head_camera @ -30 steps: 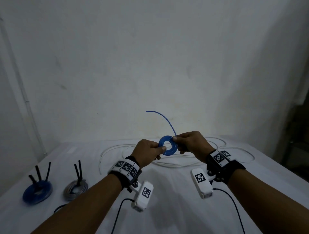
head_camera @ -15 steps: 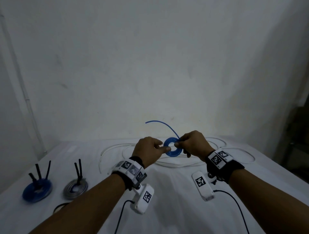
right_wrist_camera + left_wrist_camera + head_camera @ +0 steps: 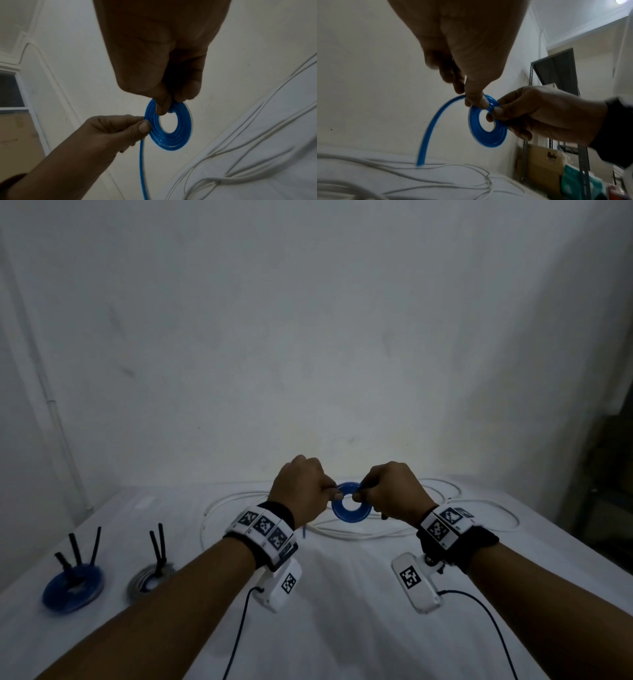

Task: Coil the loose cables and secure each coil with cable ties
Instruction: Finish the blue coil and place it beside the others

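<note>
A flat blue cable coil [image 3: 351, 510] is held upright above the table between both hands. My left hand [image 3: 333, 494] pinches its upper left edge, where the loose blue tail [image 3: 433, 124] leaves and hangs down to the cloth. My right hand [image 3: 359, 495] pinches the upper right of the ring, one finger through the hole. In the left wrist view the left hand [image 3: 475, 100] and right hand [image 3: 494, 112] meet on the coil [image 3: 488, 136]. The right wrist view shows the coil [image 3: 178, 136], my right hand [image 3: 164, 108] and left hand [image 3: 145, 125].
A long loose white cable [image 3: 359, 534] lies in wide loops on the white cloth behind the hands. At the far left lie a blue coil [image 3: 73, 589] and a grey coil [image 3: 150, 580], each with black ties sticking up. A metal shelf [image 3: 556, 81] stands to the right.
The blue tail that arched up above the hands has swung down and now hangs below my left hand. The left hand has rolled over the coil's top; the coil sits slightly lower.
</note>
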